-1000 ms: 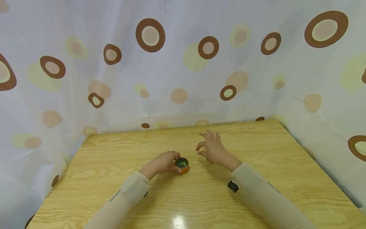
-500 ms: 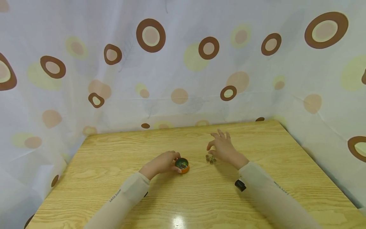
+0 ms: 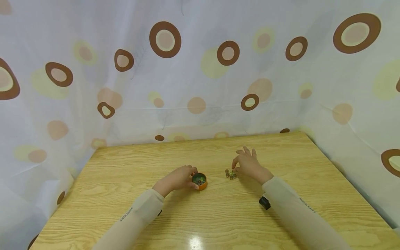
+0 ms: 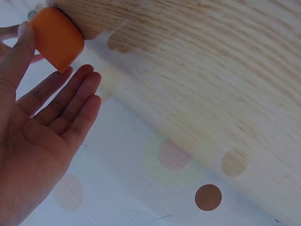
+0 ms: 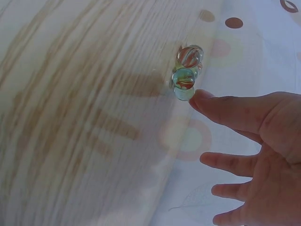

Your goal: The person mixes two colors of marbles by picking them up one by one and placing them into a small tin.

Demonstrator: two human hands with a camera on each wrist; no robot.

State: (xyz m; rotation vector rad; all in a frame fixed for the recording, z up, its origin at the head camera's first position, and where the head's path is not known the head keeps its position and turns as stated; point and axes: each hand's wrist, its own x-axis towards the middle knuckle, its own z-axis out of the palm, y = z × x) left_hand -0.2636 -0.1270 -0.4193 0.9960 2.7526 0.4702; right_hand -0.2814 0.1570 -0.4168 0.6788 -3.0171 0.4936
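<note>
Several glass marbles (image 3: 231, 177) lie on the worktop (image 3: 131, 163), well in from its far edge. From here I see the right hand (image 3: 250, 167) with its thumb at them; whether it pinches one, I cannot tell. Nearer the left edge, the left hand (image 3: 179, 177) grips an orange bowl (image 3: 203, 186) containing more marbles (image 3: 199, 182).

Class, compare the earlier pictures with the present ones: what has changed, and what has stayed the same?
The right hand moved rightward and slightly nearer the person. A cluster of marbles, barely visible a second ago, now shows at its fingertips; whether it pinches one is unclear. The left hand stayed put, still holding the orange bowl.
</note>
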